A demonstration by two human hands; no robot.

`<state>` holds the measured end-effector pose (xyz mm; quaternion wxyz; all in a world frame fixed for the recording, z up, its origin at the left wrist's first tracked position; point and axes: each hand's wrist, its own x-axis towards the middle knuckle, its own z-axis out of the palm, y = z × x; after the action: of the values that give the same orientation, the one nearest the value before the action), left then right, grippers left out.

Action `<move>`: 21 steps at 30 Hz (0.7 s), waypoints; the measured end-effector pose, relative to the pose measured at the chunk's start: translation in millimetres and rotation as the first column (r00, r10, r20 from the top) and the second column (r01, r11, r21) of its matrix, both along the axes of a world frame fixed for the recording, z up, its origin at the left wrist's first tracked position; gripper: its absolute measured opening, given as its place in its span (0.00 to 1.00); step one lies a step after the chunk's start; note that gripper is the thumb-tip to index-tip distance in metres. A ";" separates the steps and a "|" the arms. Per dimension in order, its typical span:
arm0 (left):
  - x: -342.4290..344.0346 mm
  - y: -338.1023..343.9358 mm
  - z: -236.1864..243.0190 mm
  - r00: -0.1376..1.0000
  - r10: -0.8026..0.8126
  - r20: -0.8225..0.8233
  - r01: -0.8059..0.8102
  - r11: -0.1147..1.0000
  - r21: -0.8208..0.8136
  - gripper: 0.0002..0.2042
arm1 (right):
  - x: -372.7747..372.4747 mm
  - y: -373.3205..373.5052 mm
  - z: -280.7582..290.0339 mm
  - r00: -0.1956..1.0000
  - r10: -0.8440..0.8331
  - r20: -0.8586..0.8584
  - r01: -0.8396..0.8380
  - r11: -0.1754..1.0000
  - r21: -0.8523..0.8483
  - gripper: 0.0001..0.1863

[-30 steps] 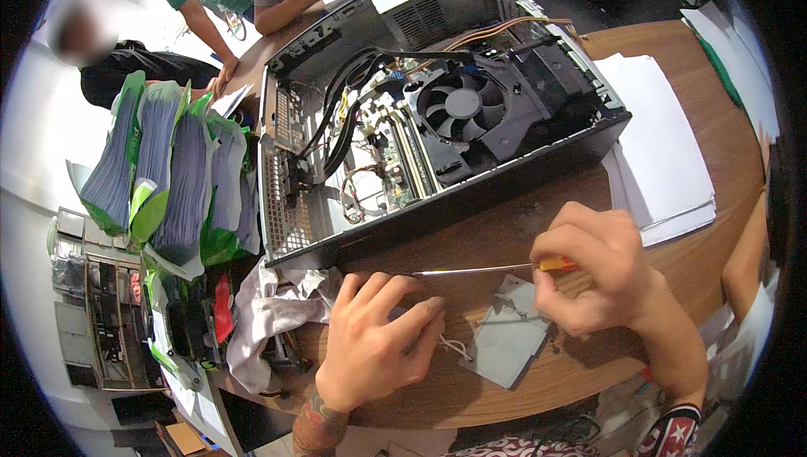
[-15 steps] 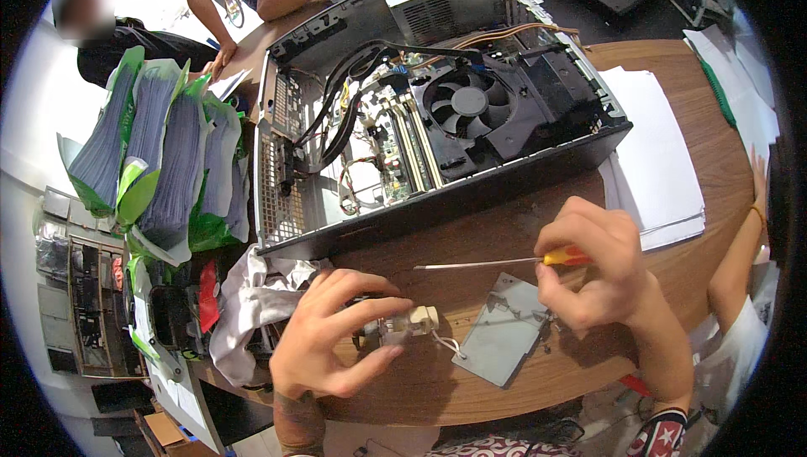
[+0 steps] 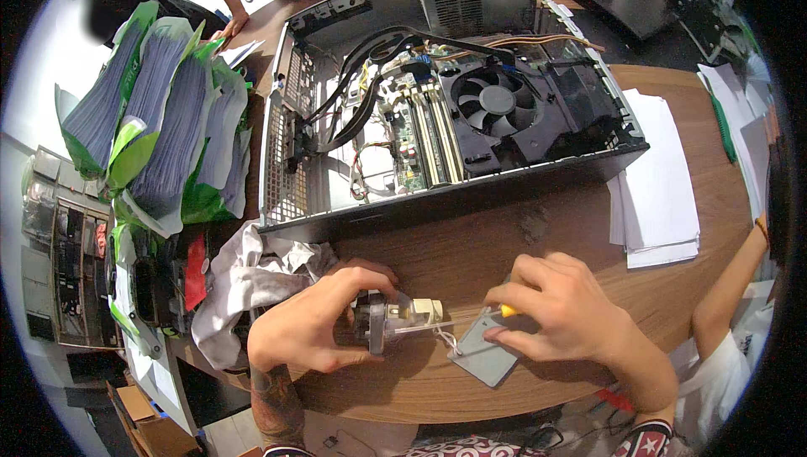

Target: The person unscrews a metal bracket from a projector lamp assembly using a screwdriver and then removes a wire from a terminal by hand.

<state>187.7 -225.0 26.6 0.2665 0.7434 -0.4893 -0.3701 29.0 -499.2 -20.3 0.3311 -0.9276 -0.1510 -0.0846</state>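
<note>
My left hand [image 3: 319, 318] is curled around a small grey and clear plastic device [image 3: 378, 328] on the near part of the table. A cream-coloured block forms its right end, and a white wire [image 3: 448, 341] runs from there toward a flat grey metal plate [image 3: 486, 359]. My right hand [image 3: 572, 310] grips a screwdriver [image 3: 508, 311] by its yellow handle. Its thin shaft points left, and the tip reaches the device's clear part; exact contact cannot be made out. Beneath the right hand, the plate is partly covered.
An open desktop computer case [image 3: 487, 192] stands behind my hands, its fan [image 3: 498, 101] and cables exposed. White paper sheets [image 3: 664, 179] lie at right, a pale cloth [image 3: 244, 289] at left beside thick paper bundles [image 3: 172, 121]. Other people's arms [image 3: 731, 289] rest around the table.
My right hand has moved left and lower, bringing the screwdriver from above the table to the device. My left hand has shifted slightly left. The whole view has shifted a little.
</note>
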 end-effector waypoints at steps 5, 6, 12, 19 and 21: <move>3.9 0.6 -2.1 1.000 0.020 0.004 -0.020 0.995 -0.099 0.35 | 1.5 0.3 -4.8 0.994 0.109 0.020 -0.108 0.994 -0.030 0.14; 5.6 0.8 -4.3 1.000 0.023 0.003 -0.023 0.994 -0.103 0.35 | 2.1 1.0 -7.3 0.990 0.138 0.022 -0.138 0.990 -0.027 0.13; 7.9 2.5 -4.7 0.995 0.069 -0.073 -0.076 0.992 -0.103 0.35 | 7.7 9.3 -12.4 0.987 0.154 0.038 -0.152 0.987 -0.056 0.10; 6.2 -0.9 -7.4 0.998 0.058 0.038 -0.051 0.984 -0.174 0.35 | 11.2 17.7 -20.8 0.984 0.080 0.157 -0.080 0.997 -0.006 0.10; 5.6 -0.7 -5.8 0.991 0.059 0.123 -0.031 0.977 -0.213 0.34 | 14.7 19.3 -23.1 0.983 0.081 0.165 -0.081 0.997 -0.002 0.10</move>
<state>193.3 -225.7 20.8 0.3197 0.7444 -0.5248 -0.2613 43.7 -479.8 -43.4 0.3231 -0.9097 -0.2152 -0.1477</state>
